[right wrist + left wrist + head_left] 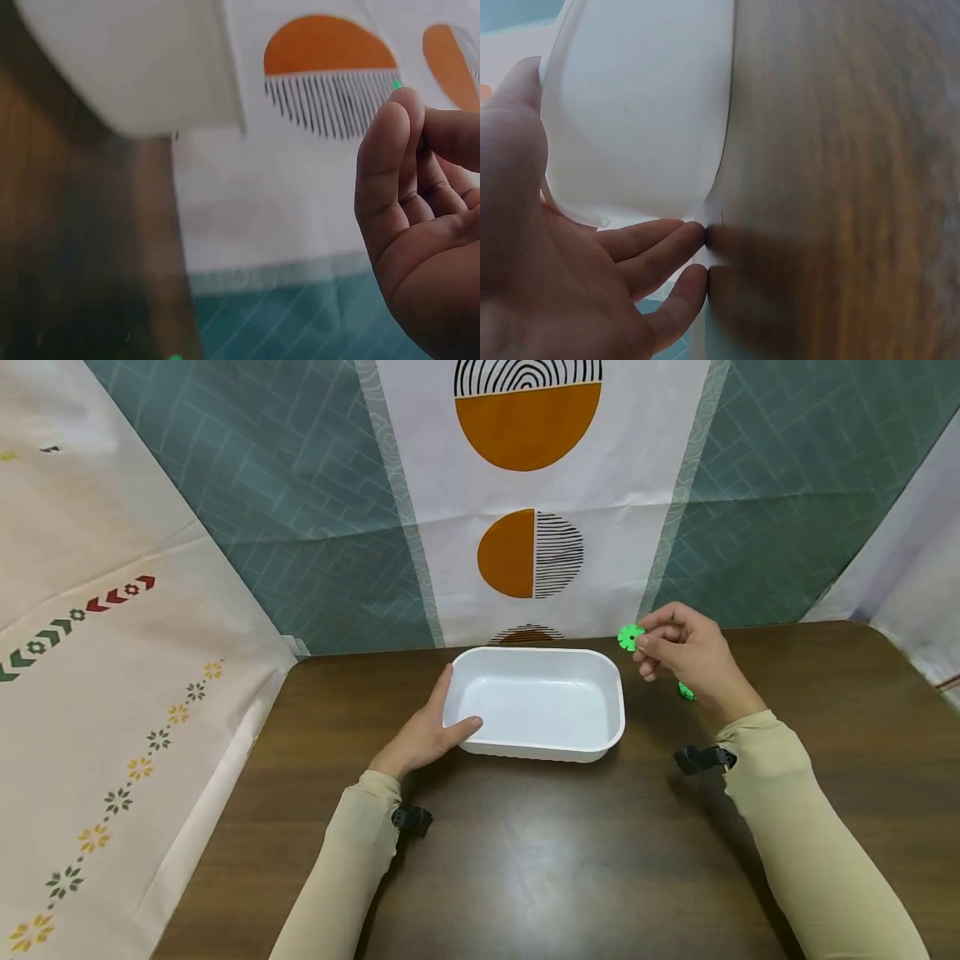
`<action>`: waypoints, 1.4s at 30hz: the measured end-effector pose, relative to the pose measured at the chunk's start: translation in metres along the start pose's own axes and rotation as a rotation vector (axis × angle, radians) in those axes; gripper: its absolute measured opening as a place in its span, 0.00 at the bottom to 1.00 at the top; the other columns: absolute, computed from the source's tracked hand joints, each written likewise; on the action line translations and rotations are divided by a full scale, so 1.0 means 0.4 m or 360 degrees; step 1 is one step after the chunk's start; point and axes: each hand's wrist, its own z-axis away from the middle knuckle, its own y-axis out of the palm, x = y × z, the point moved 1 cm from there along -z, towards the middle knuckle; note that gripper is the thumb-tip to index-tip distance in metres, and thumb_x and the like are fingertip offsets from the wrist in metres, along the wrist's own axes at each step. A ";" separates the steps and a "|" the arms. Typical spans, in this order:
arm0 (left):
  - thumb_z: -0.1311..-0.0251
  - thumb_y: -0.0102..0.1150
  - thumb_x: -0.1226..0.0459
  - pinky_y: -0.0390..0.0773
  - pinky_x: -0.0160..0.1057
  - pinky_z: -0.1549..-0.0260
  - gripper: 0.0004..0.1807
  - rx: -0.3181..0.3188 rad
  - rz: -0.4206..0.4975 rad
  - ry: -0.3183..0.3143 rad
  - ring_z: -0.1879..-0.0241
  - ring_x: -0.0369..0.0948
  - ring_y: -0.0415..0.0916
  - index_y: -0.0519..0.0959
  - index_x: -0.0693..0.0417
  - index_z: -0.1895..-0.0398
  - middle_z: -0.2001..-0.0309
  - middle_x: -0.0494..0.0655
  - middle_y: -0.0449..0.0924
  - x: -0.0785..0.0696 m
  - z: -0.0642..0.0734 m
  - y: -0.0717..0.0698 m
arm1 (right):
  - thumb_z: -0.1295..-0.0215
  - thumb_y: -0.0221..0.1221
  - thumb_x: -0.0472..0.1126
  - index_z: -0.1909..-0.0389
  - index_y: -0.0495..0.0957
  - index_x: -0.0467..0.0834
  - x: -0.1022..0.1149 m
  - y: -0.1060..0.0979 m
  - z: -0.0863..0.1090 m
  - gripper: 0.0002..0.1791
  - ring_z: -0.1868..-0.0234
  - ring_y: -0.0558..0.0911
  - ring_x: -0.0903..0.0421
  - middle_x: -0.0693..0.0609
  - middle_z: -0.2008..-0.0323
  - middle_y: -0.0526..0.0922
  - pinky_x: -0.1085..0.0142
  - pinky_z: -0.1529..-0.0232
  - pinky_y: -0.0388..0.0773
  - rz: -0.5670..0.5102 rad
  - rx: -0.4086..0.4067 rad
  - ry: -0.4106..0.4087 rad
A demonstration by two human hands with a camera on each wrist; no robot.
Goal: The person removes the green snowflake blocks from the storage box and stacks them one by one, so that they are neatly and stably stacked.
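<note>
A white rectangular tray (534, 747) stands on the dark wooden table. My left hand (426, 731) holds its near left corner, thumb over the rim and fingers along the outside of the end wall. In the left wrist view the fingertips (695, 234) reach down to the tabletop. To the right of the tray, my right hand (686, 652) is raised and pinches a small green notched disc (627, 637) with a hole in its middle, between thumb and forefinger. The right wrist view shows only a sliver of that disc (397, 85) above the fingertips.
More green (686, 691) shows on the table below the right hand, partly hidden by the wrist. Behind the table's far edge hangs a teal and white cloth (645, 468) with orange half circles. A pale patterned cloth (97, 710) hangs at the left.
</note>
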 end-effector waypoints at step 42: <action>0.38 0.58 0.36 0.58 0.65 0.35 0.57 -0.0030 -0.0008 -0.0029 0.29 0.60 0.58 0.31 0.33 0.18 0.21 0.56 0.46 0.000 -0.005 0.002 | 0.24 0.50 0.33 0.34 0.63 0.27 -0.150 -0.210 0.060 0.22 0.72 0.81 0.55 0.47 0.68 0.79 0.61 0.68 0.83 0.0525 -0.0007 0.0759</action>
